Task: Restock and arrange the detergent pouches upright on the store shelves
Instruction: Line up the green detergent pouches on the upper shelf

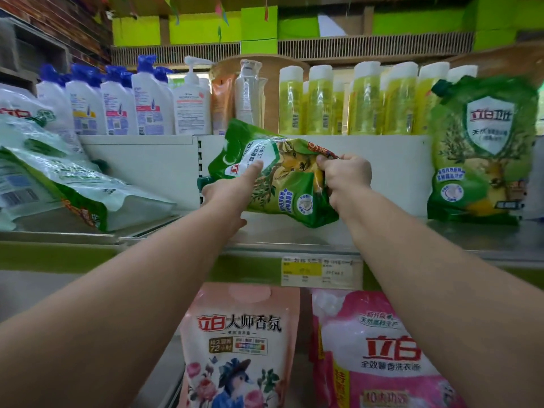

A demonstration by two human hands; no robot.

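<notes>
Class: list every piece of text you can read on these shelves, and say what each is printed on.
"立白大师香氛", "72小时": peach pouch, lower shelf.
"立白", "全效馨香洗衣液": pink pouch.
"立白卫仕": upright green pouch.
Held green pouch: "立" only, the rest creased.
Price tag, bottle labels: too blurred.

You're holding a green detergent pouch point(279, 175) tilted on its side above the middle shelf point(294, 234), cap end pointing left. Another green pouch point(482, 148) stands upright at right against the back panel. At left, pale green-white pouches point(73, 184) lie toppled flat, leaning rightward.
</notes>
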